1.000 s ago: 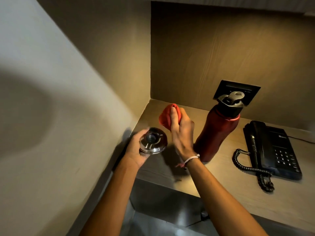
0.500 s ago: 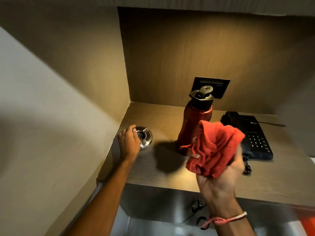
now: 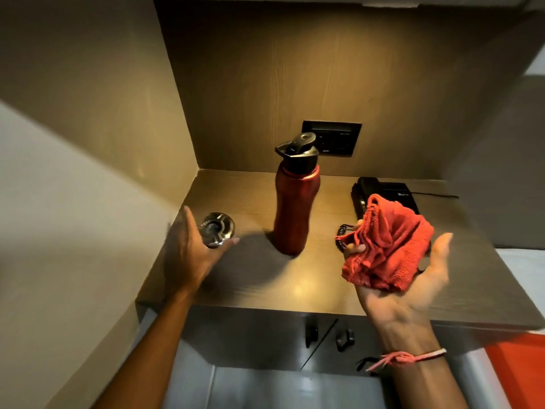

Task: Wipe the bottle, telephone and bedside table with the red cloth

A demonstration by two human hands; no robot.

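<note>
A red metal bottle [image 3: 295, 208] with a black cap stands upright in the middle of the wooden bedside table [image 3: 295, 286]. At the back right lies a black telephone [image 3: 396, 191], its front hidden by the crumpled red cloth [image 3: 386, 250]. That cloth rests in my right hand [image 3: 408, 296], held palm up above the table's right front, fingers loosely curled round it. My left hand [image 3: 193, 252] hovers over the table's left end with fingers spread, just in front of a small metal ashtray [image 3: 217, 228] that sits on the table.
A black socket panel [image 3: 331, 138] is set in the back wall behind the bottle. The coiled phone cord [image 3: 342, 236] lies left of the cloth. A wall closes the left side. Small dark fittings [image 3: 312, 335] hang under the table edge. White bedding [image 3: 525, 267] lies at the right.
My left hand set the ashtray down on the table's left end and has opened, drawing back from it. My right hand carried the cloth away to the right and turned palm up.
</note>
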